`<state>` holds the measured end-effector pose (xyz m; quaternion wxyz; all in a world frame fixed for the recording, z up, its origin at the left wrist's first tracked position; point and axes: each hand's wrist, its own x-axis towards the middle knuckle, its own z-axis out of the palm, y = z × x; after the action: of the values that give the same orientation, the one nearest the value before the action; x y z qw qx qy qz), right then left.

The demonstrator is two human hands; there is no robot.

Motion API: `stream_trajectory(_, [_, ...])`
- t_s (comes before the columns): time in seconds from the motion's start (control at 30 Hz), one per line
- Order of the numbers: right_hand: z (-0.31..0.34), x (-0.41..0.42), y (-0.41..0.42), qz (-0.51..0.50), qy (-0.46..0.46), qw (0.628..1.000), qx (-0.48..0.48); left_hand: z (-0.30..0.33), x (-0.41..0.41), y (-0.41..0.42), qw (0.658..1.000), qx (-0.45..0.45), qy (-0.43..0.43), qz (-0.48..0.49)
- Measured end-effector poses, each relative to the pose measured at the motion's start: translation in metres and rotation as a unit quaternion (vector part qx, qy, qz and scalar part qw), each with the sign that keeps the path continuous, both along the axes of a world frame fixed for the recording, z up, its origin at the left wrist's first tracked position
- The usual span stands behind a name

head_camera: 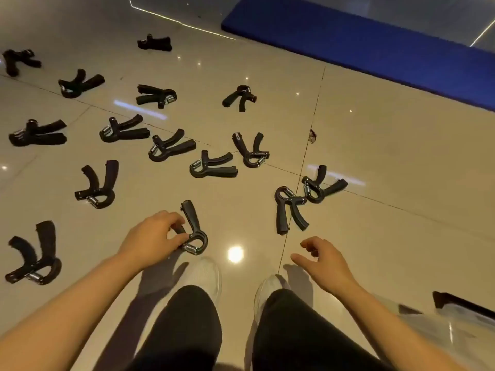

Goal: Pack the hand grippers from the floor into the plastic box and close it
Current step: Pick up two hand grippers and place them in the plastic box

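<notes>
Step in hand: picking up the nearest hand gripper (194,231) from the floor (375,162), judged from the left hand (155,236) already on it.
Left grip: fingertips pinch one handle of that gripper near its spring; its looped head and the other handle lie on the tile, just ahead of the white shoes (206,274).
Right grip: the right hand (324,261) hovers with loosely curled fingers, holding nothing.
Nearest target for the right: another gripper (288,210) lies just beyond it, head pointing far, touching or nearly touching 1 more (322,184) to its right.
Remaining load: I count 15 grippers in view, scattered over the left and far floor.
Plastic box: a clear container (439,328) with a dark rim sits at the near right edge, only partly in frame; whether anything is in it I cannot tell.
Doing it well: close the left fingers round both handles before lifting, since a fingertip pinch on 1 handle may let the head swing.
Efficiency: the right hand could take the gripper ahead of it, so both go to the box in 1 trip.
Order: clearing the near ones first looks sensible, then the far left.
Risk: the glossy tile may let a nudged gripper slide away.
</notes>
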<state>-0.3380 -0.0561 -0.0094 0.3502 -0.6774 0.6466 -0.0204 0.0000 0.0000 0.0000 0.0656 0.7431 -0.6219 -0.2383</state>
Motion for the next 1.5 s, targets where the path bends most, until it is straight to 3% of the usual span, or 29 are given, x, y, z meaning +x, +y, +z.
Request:
stream_trajectory(0.13, [-0.047, 0.018, -0.030, -0.008, 0.043, 0.999, -0.017, -0.040, 0.007, -0.023, 0.999, -0.017, 0.024, 0.026])
stream_trajectory(0.23, [-0.080, 0.023, -0.059, -0.020, 0.115, 0.992, -0.056, -0.080, 0.020, -0.031, 0.998, -0.034, -0.040, 0.018])
stream_trajectory(0.37, [-0.110, 0.018, -0.096, -0.031, 0.188, 0.981, -0.047, -0.122, 0.027, -0.046, 0.991, -0.025, -0.107, -0.076])
stream_trajectory(0.5, [-0.118, 0.022, -0.101, -0.018, 0.215, 0.976, -0.027, -0.138, 0.020, -0.056, 0.976, 0.021, -0.119, -0.181])
stream_trajectory(0.63, [-0.116, 0.036, -0.103, -0.022, 0.192, 0.981, -0.021, -0.140, 0.020, -0.071, 0.987, 0.025, -0.089, -0.134])
stream_trajectory(0.93, [-0.113, 0.050, -0.096, 0.204, 0.210, 0.956, -0.036, -0.144, 0.018, -0.074, 0.995, 0.018, -0.091, -0.039])
stream_trajectory(1.33, [-0.120, 0.042, -0.099, 0.258, 0.200, 0.943, -0.068, -0.149, 0.022, -0.088, 0.988, -0.032, -0.134, -0.068])
stream_trajectory(1.5, [-0.122, 0.039, -0.104, 0.256, 0.171, 0.949, -0.071, -0.158, 0.015, -0.102, 0.997, -0.005, -0.073, -0.001])
